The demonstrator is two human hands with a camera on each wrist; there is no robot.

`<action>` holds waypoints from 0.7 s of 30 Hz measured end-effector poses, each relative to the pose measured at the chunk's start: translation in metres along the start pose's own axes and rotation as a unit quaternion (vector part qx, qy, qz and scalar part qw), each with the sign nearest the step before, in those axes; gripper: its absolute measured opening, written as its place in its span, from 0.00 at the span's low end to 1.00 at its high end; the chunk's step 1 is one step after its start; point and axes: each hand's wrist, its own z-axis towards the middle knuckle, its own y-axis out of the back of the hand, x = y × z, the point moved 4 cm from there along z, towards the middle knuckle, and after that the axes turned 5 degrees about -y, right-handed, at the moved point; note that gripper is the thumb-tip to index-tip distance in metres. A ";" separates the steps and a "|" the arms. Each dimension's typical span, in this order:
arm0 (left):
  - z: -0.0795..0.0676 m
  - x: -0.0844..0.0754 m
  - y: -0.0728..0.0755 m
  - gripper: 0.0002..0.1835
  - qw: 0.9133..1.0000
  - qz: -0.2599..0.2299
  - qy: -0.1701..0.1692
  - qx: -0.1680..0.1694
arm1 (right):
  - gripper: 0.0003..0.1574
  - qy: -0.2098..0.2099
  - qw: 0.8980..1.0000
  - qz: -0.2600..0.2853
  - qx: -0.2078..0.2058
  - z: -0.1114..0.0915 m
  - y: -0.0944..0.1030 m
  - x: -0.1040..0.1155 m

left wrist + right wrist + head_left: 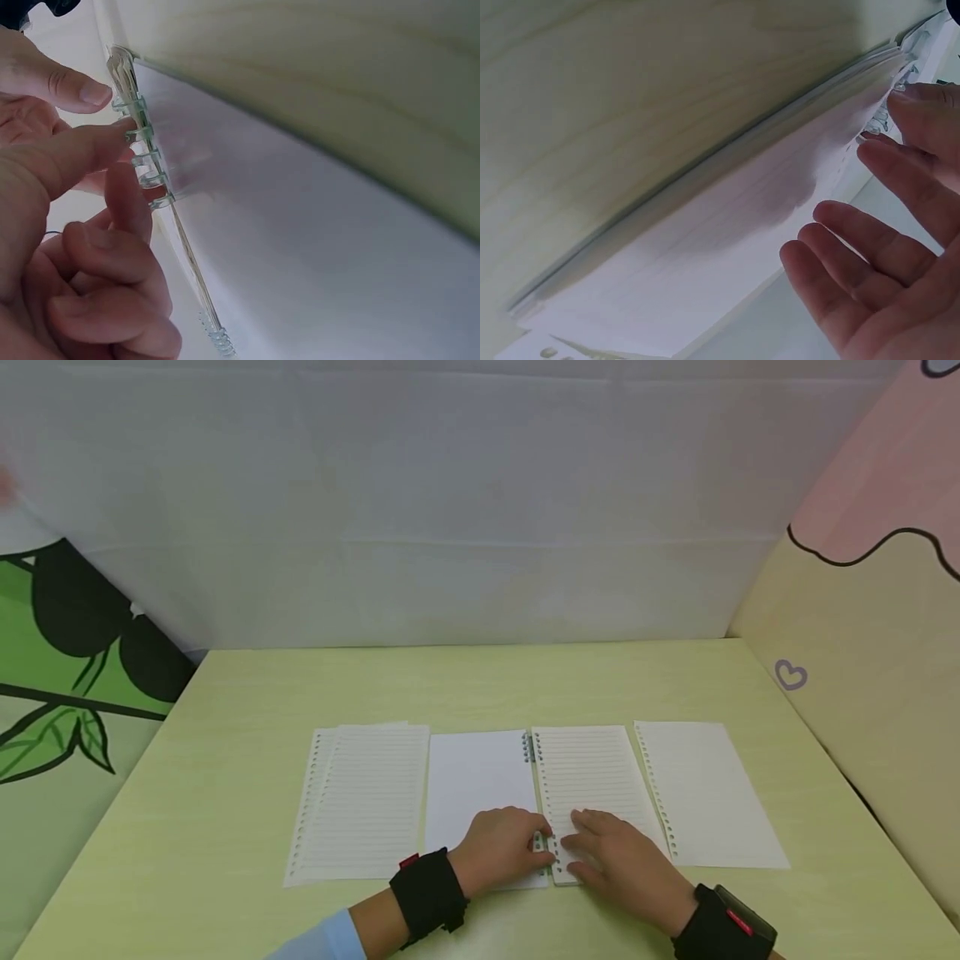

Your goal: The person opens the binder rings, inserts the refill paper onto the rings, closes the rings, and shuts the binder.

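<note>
An open loose-leaf notebook lies flat, with a plain white left page (480, 777) and a lined right page stack (588, 768). Clear plastic rings (152, 159) run along its spine, in an upper and a lower group. At the lower group, my left hand (501, 850) pinches the rings between thumb and finger, its other fingers curled below. My right hand (626, 864) rests over the lower part of the lined stack, fingers spread and mostly straight. In the right wrist view its fingertips (876, 154) are right at the punched edge by the rings.
Loose lined sheets (375, 802) with punched holes overlap one another left of the notebook. To its right lies a blank punched sheet (712, 793). The pale wooden table (450, 685) meets a white cloth backdrop (465, 510), with patterned panels at both sides.
</note>
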 end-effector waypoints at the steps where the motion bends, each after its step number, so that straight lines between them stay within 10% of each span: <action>1: 0.000 0.000 0.000 0.15 1.000 0.002 -0.001 0.000 | 0.16 -0.003 1.000 0.005 -0.004 0.001 0.000 0.000; 21: 0.001 0.000 0.000 0.14 1.000 0.022 -0.013 -0.003 | 0.17 -0.025 0.999 0.038 0.022 0.007 -0.010 -0.003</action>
